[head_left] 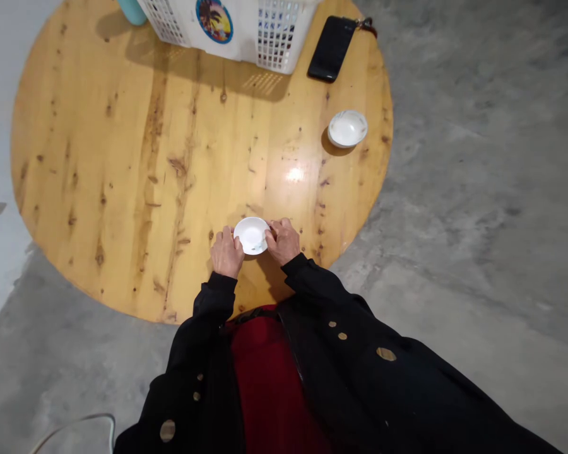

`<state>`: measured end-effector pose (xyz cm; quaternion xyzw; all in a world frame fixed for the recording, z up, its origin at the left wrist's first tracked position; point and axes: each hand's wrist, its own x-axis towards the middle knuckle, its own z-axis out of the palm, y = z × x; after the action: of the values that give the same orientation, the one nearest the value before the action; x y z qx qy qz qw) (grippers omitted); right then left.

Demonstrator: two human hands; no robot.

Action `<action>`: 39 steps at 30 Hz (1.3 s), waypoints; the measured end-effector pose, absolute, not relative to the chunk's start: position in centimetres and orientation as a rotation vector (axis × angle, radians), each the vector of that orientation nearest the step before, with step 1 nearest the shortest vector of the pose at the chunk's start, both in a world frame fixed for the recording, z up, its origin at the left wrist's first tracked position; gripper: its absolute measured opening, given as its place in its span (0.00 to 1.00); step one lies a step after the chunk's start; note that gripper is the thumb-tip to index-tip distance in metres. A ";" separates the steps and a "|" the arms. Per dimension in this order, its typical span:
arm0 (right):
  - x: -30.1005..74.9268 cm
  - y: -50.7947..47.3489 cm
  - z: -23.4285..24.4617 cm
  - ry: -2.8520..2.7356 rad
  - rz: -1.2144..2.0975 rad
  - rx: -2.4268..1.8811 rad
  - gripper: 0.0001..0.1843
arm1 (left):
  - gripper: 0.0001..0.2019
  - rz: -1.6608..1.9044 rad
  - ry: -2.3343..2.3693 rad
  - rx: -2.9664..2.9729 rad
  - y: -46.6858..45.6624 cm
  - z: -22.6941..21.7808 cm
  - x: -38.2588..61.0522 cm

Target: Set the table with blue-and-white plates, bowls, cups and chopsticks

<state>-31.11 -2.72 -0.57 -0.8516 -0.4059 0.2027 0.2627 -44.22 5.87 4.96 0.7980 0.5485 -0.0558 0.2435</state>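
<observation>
A small white saucer (252, 234) with a faint bluish-green mark near its lower rim is held between my two hands, close to the near edge of the wooden table. My left hand (227, 253) grips its left rim, thumb on top. On the opposite rim, my right hand (283, 242) is closed with the thumb over the edge. The fingers under the saucer are hidden. Farther off to the right stands a white bowl (348, 129) with a faint pattern, apart from both hands.
The round wooden table (99, 208) carries a white plastic basket (236, 47) at the back, with a round palm-tree sticker. Beside it are a turquoise object (133, 11) and a black phone (332, 49) with a strap. Concrete floor (478, 189) surrounds the table; a cable (82, 419) lies lower left.
</observation>
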 end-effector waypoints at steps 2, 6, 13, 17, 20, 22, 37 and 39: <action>-31.2 -2.6 -0.6 -1.092 0.544 -2.300 0.20 | 0.14 -0.146 1.482 2.192 6.0 4.9 -44.4; -31.5 -2.6 -0.1 -1.061 0.576 -2.318 0.21 | 0.13 -0.114 1.452 2.157 6.8 4.9 -44.9; -31.8 -2.1 -0.2 -0.924 0.751 -2.233 0.18 | 0.15 -0.136 1.300 1.937 8.8 3.7 -45.7; -32.3 -2.0 -0.2 -0.880 0.762 -2.247 0.16 | 0.13 -0.158 1.280 2.009 8.9 3.3 -45.6; -32.9 -3.0 0.1 -0.838 0.709 -2.269 0.15 | 0.12 -0.152 1.234 2.024 8.1 3.8 -45.9; -33.3 -4.3 0.2 -0.794 0.657 -2.255 0.16 | 0.12 -0.145 1.177 2.014 7.3 4.3 -46.1; -28.4 -19.5 2.1 -0.428 0.505 -2.078 0.20 | 0.10 -0.270 0.875 2.093 -4.6 7.8 -38.3; -25.7 -22.4 2.8 -0.413 0.483 -2.074 0.23 | 0.10 -0.279 0.856 2.106 -7.3 8.3 -35.3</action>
<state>-25.67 -22.35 2.82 -0.8454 -0.1682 0.1969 0.4672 -35.25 -7.25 8.33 0.8374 0.3404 -0.1111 0.4130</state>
